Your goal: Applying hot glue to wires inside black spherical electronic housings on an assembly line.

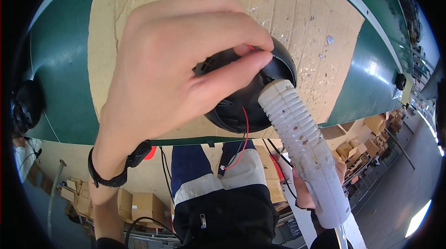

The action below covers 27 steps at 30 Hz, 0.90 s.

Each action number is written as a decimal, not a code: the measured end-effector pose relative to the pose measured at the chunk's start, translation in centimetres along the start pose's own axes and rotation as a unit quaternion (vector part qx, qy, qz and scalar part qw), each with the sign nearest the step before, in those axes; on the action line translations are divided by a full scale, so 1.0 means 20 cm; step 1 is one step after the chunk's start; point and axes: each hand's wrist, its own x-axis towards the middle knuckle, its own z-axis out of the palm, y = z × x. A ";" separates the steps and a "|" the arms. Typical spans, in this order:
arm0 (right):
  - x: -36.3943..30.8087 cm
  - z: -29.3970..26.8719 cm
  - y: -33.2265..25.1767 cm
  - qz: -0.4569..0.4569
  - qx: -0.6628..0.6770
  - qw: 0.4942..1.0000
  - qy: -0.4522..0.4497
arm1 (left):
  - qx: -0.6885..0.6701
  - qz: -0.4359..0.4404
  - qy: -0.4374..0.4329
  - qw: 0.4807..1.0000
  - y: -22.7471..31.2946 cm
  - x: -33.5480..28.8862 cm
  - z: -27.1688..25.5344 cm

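A round black plastic housing (284, 63) lies on the cardboard, partly hidden behind my left hand (186, 54). The thumb and forefinger of that hand pinch a thin red wire (251, 48) over the housing; the wire's end is hidden by the fingertips. Gripped in my right hand (304, 191) is a white ribbed hot glue gun (297, 133), with a clear glue stick (341, 237) at its rear. Its dark nozzle (266, 78) points into the housing, close to the left thumb. A red and black wire pair (246, 130) hangs from the housing's near edge, ending in a small white connector (222, 168).
A glue-specked cardboard sheet (320, 31) covers much of the green table (371, 72). Black rounded parts (29, 105) sit at the far left, and another dark part (400, 81) at the right edge. Cardboard boxes (147, 207) stand below the table on both sides.
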 end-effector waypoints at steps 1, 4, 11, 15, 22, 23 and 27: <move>0.00 0.01 0.00 -0.009 -0.002 1.000 0.016 | -0.003 -0.006 0.006 1.000 0.00 0.00 0.01; -0.02 0.01 0.00 -0.004 -0.029 0.999 0.028 | -0.019 -0.024 0.019 0.999 -0.01 -0.03 0.01; -0.05 0.00 0.07 -0.051 0.048 0.997 -0.001 | 0.184 -0.012 0.083 0.979 0.16 -0.15 -0.09; -0.01 0.01 0.06 -0.069 0.048 0.996 0.002 | 0.054 -0.077 0.048 0.994 0.33 -0.29 0.03; 0.02 0.03 0.16 -0.213 -0.042 0.975 0.042 | 0.099 -0.097 0.012 0.990 0.38 -0.44 0.24; -0.01 0.04 0.17 -0.160 0.016 0.987 0.021 | 0.098 -0.086 0.027 0.991 0.39 -0.44 0.25; -0.09 0.02 0.17 -0.064 0.050 0.997 0.015 | 0.092 -0.103 0.068 0.988 0.37 -0.46 0.24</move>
